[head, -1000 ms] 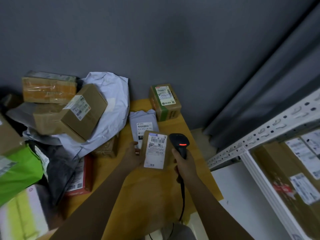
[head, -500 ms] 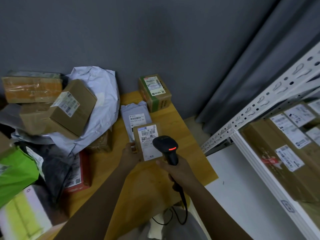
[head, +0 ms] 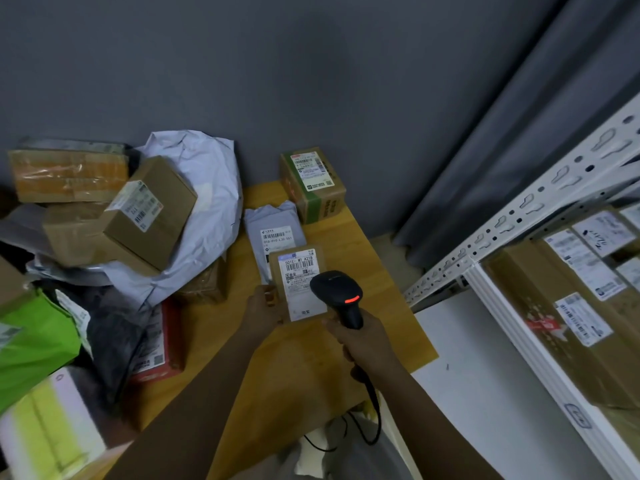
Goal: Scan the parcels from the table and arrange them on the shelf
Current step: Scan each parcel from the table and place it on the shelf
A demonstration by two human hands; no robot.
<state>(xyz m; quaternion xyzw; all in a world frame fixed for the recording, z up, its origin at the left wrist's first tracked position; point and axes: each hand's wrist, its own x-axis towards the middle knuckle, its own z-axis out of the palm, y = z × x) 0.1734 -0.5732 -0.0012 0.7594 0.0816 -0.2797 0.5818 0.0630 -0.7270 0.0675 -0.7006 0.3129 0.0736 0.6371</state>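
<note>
— Small brown parcel (head: 298, 284) at the centre of the frame, held above the wooden table (head: 311, 358), white label with barcode facing up.

— Gripped how?

— Pinched at its left edge by the left hand (head: 265, 308), thumb on the top face, other fingers hidden beneath. Just right of it, black barcode scanner (head: 341, 299) with a red light glowing on its head, head overlapping the parcel's lower right corner. Fingers of the right hand (head: 363, 341) wrapped round the scanner's handle; black cable (head: 372, 420) trailing down toward the lower edge of the frame.

— Beyond the parcel?

— Directly behind it, flat on the table, a grey mailer bag (head: 272, 233) with a white label. Farther back, toward upper centre, against the grey wall, a brown box with green tape (head: 313, 183). At left of centre, a large white poly bag (head: 204, 216) with a tilted cardboard box (head: 152, 211) resting on it. More cardboard boxes stacked at upper left, one wrapped in orange tape (head: 67, 174). At lower left, a green bag (head: 34, 348), a dark bag beside it and a red-edged parcel (head: 161, 348).

— And at right?

— White metal shelf (head: 519, 209) with slotted uprights along the right edge of the frame, labelled brown cartons (head: 561, 313) already on its level.
</note>
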